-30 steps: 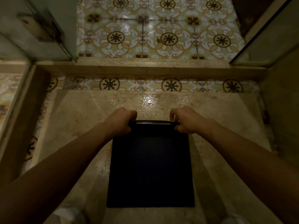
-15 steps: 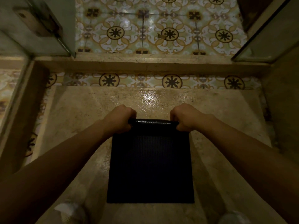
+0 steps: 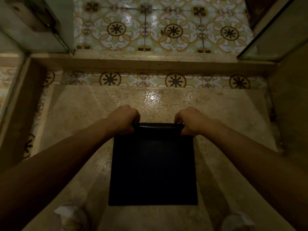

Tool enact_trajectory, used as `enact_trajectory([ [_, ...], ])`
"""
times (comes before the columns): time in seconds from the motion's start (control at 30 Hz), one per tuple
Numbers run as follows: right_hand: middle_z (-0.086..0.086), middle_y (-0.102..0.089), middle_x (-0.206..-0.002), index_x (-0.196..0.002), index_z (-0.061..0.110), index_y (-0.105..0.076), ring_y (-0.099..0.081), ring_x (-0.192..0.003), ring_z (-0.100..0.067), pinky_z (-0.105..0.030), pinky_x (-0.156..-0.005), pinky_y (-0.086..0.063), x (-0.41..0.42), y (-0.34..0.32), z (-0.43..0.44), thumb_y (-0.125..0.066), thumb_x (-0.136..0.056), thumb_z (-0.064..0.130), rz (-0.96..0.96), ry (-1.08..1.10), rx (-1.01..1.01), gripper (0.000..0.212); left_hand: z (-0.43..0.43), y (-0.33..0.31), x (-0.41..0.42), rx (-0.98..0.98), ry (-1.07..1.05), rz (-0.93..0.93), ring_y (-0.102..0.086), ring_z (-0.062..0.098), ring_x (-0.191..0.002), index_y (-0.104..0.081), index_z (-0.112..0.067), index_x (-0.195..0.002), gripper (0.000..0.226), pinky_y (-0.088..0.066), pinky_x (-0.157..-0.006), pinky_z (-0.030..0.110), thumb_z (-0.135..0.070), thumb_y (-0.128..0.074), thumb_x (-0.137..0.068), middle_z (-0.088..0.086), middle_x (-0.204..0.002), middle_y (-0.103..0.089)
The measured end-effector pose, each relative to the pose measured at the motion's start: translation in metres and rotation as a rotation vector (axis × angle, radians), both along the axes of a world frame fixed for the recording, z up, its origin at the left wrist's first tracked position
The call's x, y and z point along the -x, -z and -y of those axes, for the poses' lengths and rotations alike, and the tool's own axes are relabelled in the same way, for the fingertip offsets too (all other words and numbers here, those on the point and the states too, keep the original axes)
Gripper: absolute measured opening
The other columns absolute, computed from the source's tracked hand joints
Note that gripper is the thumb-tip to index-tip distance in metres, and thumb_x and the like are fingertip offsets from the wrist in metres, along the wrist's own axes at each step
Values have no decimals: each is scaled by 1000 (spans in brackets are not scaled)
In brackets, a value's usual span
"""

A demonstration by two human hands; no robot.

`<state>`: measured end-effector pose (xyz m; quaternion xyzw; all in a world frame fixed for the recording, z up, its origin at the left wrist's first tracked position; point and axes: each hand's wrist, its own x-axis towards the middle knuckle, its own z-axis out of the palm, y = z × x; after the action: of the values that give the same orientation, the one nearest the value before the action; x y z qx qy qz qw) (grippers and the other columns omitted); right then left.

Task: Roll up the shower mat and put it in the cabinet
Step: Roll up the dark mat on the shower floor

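A dark ribbed shower mat [image 3: 153, 170] lies flat on the beige stone shower floor [image 3: 75, 124]. Its far edge is curled into a thin roll [image 3: 157, 126]. My left hand [image 3: 124, 120] grips the left end of that roll, fingers closed around it. At the right end, my right hand [image 3: 191, 120] holds the roll the same way. Both forearms reach in from the bottom corners. No cabinet is in view.
A raised stone curb [image 3: 150, 64] crosses the far side, with patterned tiles [image 3: 166, 30] beyond it. A glass door with a metal hinge [image 3: 33, 19] stands at upper left, a glass panel [image 3: 275, 35] at upper right. Two feet [image 3: 70, 217] show near the bottom edge.
The rolled far edge has come slightly toward me and the flat part of the mat looks a little shorter. Both hands keep their grip.
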<state>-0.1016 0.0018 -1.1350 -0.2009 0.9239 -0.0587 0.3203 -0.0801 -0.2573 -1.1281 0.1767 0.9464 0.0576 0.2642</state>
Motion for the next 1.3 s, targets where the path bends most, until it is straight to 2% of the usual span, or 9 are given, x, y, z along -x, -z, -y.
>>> enact_trajectory([
  [0.1, -1, -70, -103, -106, 24, -70, -63, -93, -19, -24, -68, -45, 2, -3, 0, -78, -68, 18, 10, 13, -2, 40, 4, -1, 3, -20, -35, 105, -57, 6, -64, -74, -25, -100, 28, -37, -48, 5, -21, -77, -73, -1, -95, -72],
  [0.27, -4, -66, -112, -117, 25, -65, -61, -99, -22, -27, -74, -48, 3, -7, 0, -77, -70, 20, 101, -17, -41, 49, 13, 0, 10, -60, -91, 242, -65, 13, -94, -72, -27, -111, 36, -42, -75, 20, -22, -78, -76, -3, -105, -72],
  [0.53, -5, -62, -113, -109, 23, -66, -59, -98, -22, -28, -72, -50, 0, -9, 2, -87, -65, 22, 97, 56, -27, 49, 16, 10, 3, -124, -85, 201, -55, 7, -77, -67, -25, -98, 30, -43, -66, 21, -23, -81, -72, -4, -104, -68],
  [0.6, -4, -63, -116, -112, 23, -65, -60, -101, -22, -28, -75, -50, 4, -12, 1, -86, -67, 21, 152, 35, -41, 50, 19, 8, 6, -136, -79, 264, -58, 5, -80, -69, -24, -100, 25, -41, -66, 16, -24, -78, -77, -6, -105, -68],
  [0.7, -5, -60, -120, -112, 23, -63, -59, -98, -22, -28, -73, -50, 5, -12, 1, -83, -70, 17, 192, 62, -43, 46, 19, 9, 8, -145, -101, 322, -63, 11, -92, -67, -26, -106, 32, -47, -72, 23, -22, -78, -77, -6, -106, -68],
  [0.8, -6, -56, -115, -105, 22, -61, -56, -89, -19, -28, -68, -51, -3, -7, 2, -83, -68, 15, 125, 109, -29, 44, 11, 13, 6, -121, -98, 287, -60, 11, -87, -61, -28, -107, 42, -45, -65, 23, -21, -83, -71, -4, -104, -69],
  [0.97, -3, -61, -109, -105, 25, -65, -57, -93, -18, -27, -69, -49, -9, -5, 1, -86, -63, 21, 113, 80, -27, 47, 13, 12, 1, -83, -63, 236, -60, 11, -87, -66, -29, -103, 44, -52, -76, 29, -34, -86, -65, -10, -95, -67],
  [1.17, -5, -60, -116, -114, 23, -63, -59, -98, -21, -30, -76, -53, -8, -10, -5, -78, -71, 18, 197, 54, -17, 46, 16, 0, 2, -66, 26, 320, -65, 10, -95, -69, -29, -113, 41, -54, -85, 30, -24, -80, -73, -6, -107, -72],
  [1.3, -4, -64, -104, -105, 22, -65, -56, -85, -17, -22, -61, -43, -20, -5, -4, -75, -70, 19, 77, -15, -12, 37, 12, 5, -10, -69, 0, 180, -65, 15, -91, -67, -23, -102, 38, -49, -75, 25, -26, -83, -67, -4, -100, -71],
])
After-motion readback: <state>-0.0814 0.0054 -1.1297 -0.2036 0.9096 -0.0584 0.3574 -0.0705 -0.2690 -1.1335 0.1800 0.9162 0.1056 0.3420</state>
